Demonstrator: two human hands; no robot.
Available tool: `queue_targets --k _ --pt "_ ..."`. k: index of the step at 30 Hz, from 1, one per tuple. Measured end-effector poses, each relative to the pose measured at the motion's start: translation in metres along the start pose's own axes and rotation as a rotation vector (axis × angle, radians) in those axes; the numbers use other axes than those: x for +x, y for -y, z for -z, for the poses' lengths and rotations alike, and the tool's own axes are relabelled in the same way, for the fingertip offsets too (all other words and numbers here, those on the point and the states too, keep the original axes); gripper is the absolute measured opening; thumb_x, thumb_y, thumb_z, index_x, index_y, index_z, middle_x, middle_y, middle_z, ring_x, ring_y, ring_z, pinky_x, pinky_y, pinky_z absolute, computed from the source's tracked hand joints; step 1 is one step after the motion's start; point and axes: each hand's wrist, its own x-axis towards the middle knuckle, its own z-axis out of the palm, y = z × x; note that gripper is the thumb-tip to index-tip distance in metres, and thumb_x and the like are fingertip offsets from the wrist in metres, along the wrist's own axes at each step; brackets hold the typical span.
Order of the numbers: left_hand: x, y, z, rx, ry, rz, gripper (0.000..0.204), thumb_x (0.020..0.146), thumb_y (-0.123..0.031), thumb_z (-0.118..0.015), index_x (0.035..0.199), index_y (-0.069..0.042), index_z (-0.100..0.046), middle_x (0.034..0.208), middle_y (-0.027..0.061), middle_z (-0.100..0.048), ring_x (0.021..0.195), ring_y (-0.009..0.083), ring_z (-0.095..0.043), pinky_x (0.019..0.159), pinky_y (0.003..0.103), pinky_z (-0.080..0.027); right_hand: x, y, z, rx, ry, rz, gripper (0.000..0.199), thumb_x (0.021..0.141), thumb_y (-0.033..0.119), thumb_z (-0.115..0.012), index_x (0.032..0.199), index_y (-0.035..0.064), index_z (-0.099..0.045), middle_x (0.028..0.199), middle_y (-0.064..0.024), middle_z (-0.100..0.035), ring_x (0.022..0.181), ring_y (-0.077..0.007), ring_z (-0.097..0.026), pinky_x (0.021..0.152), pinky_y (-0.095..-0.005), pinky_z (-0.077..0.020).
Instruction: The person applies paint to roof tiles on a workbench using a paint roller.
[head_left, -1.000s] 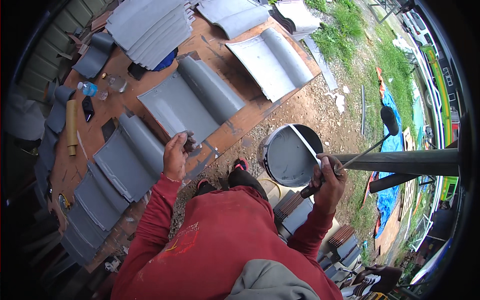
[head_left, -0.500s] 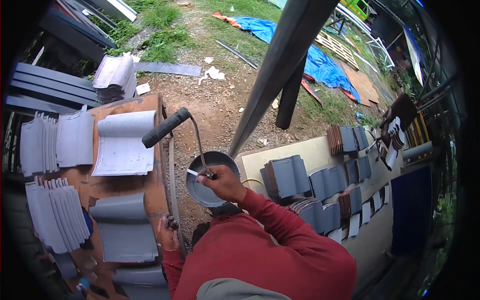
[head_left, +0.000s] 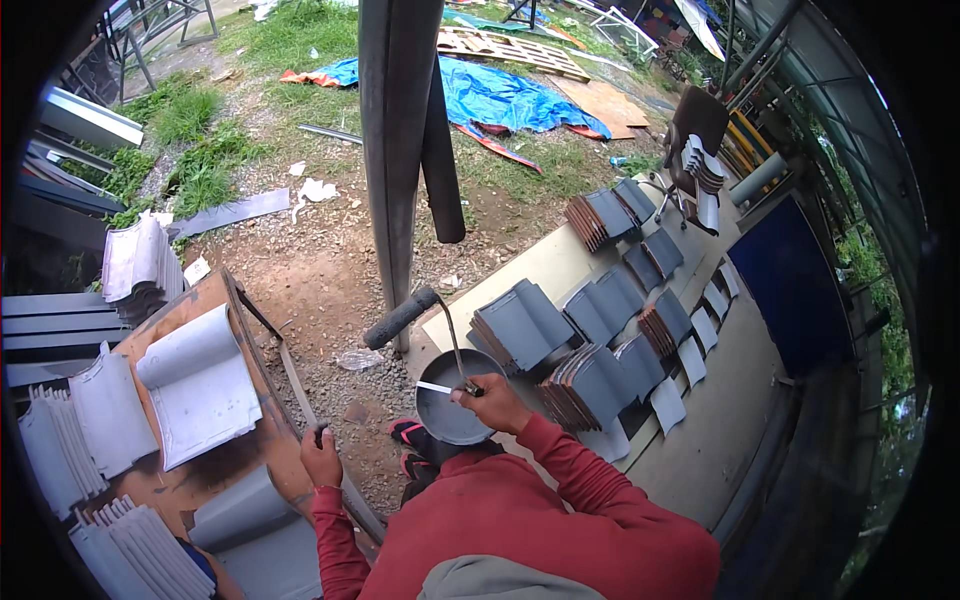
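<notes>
My right hand (head_left: pixel 494 403) is closed on a paint roller (head_left: pixel 402 318) with a dark, paint-coated sleeve and a bent wire frame. A flat white strip (head_left: pixel 433 387) sticks out to the left of the fingers. Below this hand is a round pan (head_left: pixel 455 415) with grey inside; whether the fingers also hold it is hidden. My left hand (head_left: pixel 321 462) is at the edge of the left table (head_left: pixel 285 440), fingers curled around a small dark shape I cannot make out. Nearby on that table lie a pale curved roof tile (head_left: pixel 198 385) and a grey one (head_left: pixel 262 545).
A metal post (head_left: pixel 397 150) rises ahead. Stacked grey roof tiles (head_left: pixel 522 325) cover much of the right-hand board (head_left: pixel 470 308). More tiles (head_left: pixel 145 550) stand in rows at lower left. A blue tarp (head_left: pixel 510 97) and a wooden pallet (head_left: pixel 510 50) lie farther off.
The view has swung right, so the post and tables shift leftward. My right hand still carries the roller over the pan. My left fingers, formerly loosely bent and dark-smeared, are now curled in.
</notes>
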Motion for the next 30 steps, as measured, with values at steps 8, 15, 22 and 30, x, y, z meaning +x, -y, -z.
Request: queue_targets --k 8,15,22,30 --pt "-0.015 0.042 0.001 0.574 0.215 -0.225 0.018 0.087 -0.013 -0.067 0.100 -0.001 -0.067 0.098 0.0185 -0.066 0.091 0.0385 -0.064 0.084 0.047 -0.051 -0.058 -0.091 0.009 0.123 -0.241 -0.185 0.020 0.088 0.021 -0.071 0.086 0.0005 -0.074 0.063 -0.0014 -0.060 0.058 -0.0089 -0.052 0.054 -0.0299 -0.0410" --pt "-0.031 0.061 0.010 0.867 0.396 -0.180 0.020 0.082 -0.016 -0.071 0.100 -0.006 -0.070 0.099 0.0146 -0.068 0.096 0.0345 -0.065 0.085 0.046 -0.051 -0.094 -0.191 0.000 0.283 -0.433 -0.486 0.014 0.088 0.013 -0.068 0.081 0.0011 -0.072 0.061 0.0030 -0.054 0.051 -0.0053 -0.044 0.047 -0.0264 -0.0322" --pt "-0.039 0.068 0.011 0.982 0.413 -0.278 0.021 0.080 -0.022 -0.073 0.098 -0.009 -0.071 0.098 0.0113 -0.069 0.097 0.0308 -0.066 0.091 0.043 -0.048 -0.121 -0.283 -0.028 0.789 -0.818 -0.771 0.007 0.074 0.008 -0.074 0.077 0.0043 -0.069 0.057 0.0014 -0.049 0.044 -0.0139 -0.046 0.044 -0.0284 -0.0376" --pt "-0.036 0.065 0.011 0.995 0.419 -0.264 0.022 0.082 -0.024 -0.072 0.099 -0.010 -0.071 0.096 0.0112 -0.069 0.095 0.0307 -0.066 0.090 0.043 -0.049 -0.153 -0.362 -0.049 0.885 -1.278 -1.033 0.020 0.072 0.010 -0.076 0.089 0.0010 -0.070 0.082 -0.0106 -0.063 0.066 -0.0251 -0.059 0.063 -0.0397 -0.0493"
